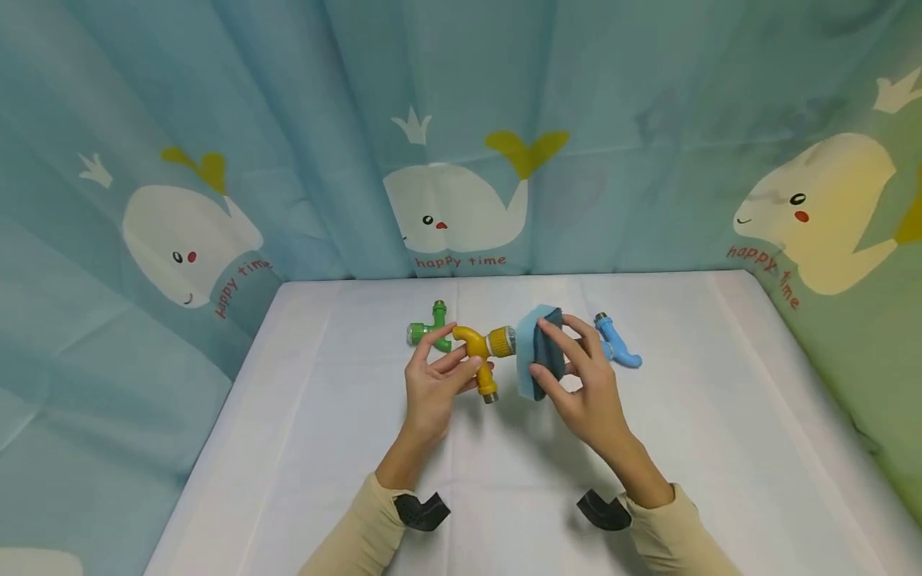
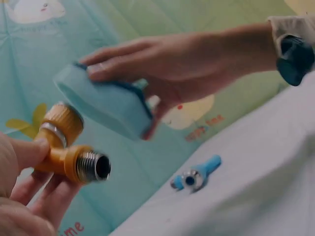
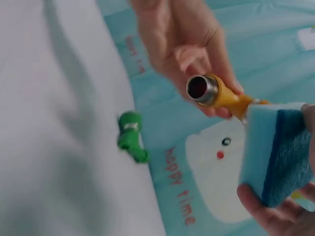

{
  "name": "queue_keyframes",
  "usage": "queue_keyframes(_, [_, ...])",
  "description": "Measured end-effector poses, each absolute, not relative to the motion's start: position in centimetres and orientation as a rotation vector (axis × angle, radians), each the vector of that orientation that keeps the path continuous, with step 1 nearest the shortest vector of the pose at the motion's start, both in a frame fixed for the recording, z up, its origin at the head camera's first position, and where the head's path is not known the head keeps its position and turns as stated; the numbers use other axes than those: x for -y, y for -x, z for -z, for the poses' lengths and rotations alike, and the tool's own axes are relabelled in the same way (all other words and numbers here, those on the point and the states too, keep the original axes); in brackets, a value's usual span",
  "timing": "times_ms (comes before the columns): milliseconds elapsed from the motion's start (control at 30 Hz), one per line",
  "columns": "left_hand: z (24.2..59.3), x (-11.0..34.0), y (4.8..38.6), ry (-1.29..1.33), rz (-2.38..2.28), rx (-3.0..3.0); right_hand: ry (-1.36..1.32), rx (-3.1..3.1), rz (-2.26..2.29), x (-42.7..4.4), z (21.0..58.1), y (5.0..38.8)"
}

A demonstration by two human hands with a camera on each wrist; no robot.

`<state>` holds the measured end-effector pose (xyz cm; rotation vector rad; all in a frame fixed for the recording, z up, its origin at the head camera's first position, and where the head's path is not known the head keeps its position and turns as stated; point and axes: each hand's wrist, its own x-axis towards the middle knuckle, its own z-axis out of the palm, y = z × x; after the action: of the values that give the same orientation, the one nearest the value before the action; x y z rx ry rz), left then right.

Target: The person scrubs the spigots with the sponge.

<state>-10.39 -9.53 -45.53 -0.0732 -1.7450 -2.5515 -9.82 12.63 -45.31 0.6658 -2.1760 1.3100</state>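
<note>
My left hand [image 1: 435, 392] pinches a yellow faucet [image 1: 475, 344] by its body, thumb on the near side. The faucet's ribbed knob points right, and its metal threaded end [image 2: 96, 167] faces the left wrist camera. To the right, my right hand [image 1: 587, 384] grips a sponge [image 1: 527, 352], light blue foam with a dark blue scouring layer [image 3: 290, 152], by its edges. The foam side is turned toward the faucet's knob. In the head view a narrow gap seems to part them; whether they touch I cannot tell for sure.
Behind my left hand a green faucet [image 1: 438, 326] lies on the white-covered table [image 1: 346, 448]. A blue faucet [image 1: 618, 342] lies beyond my right hand. A blue-green curtain [image 1: 461, 80] with printed whales hangs around the table's back and sides.
</note>
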Motion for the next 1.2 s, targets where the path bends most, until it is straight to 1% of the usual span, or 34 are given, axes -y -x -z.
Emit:
queue_keyframes(200, [45.2, 9.6, 10.5, 0.158, 2.72, 1.652, -0.689, 2.232, -1.563, -13.1, 44.8, 10.0])
queue_keyframes(400, [45.2, 9.9, 10.6, 0.234, 2.698, 1.7, -0.73, 2.204, -1.689, -13.4, 43.8, 10.3])
queue_keyframes(467, [45.2, 9.9, 10.5, 0.222, 2.662, 1.723, -0.719, 2.249, -1.656, -13.4, 43.9, 10.3])
queue_keyframes(633, [45.6, 9.7, 10.4, 0.094, 2.54, 1.763, -0.637, 2.309, -1.434, -13.4, 45.0, 9.7])
queue_keyframes(833, [45.5, 8.7, 10.3, 0.039, 2.475, 1.668, -0.686, 2.259, -1.269, -12.0, 45.6, 8.9])
queue_keyframes(1000, [45.1, 8.5, 10.3, 0.032, 2.444, 1.62, -0.752, 2.377, -1.279, -11.4, 46.0, 8.5])
queue_keyframes(1100, [45.0, 8.6, 10.3, 0.074, 2.409, 1.639, -0.774, 2.424, -1.331, -11.6, 45.7, 8.6])
queue_keyframes(1200, [45.1, 8.5, 10.2, 0.131, 2.388, 1.633, -0.739, 2.416, -1.407, -11.5, 45.2, 8.7])
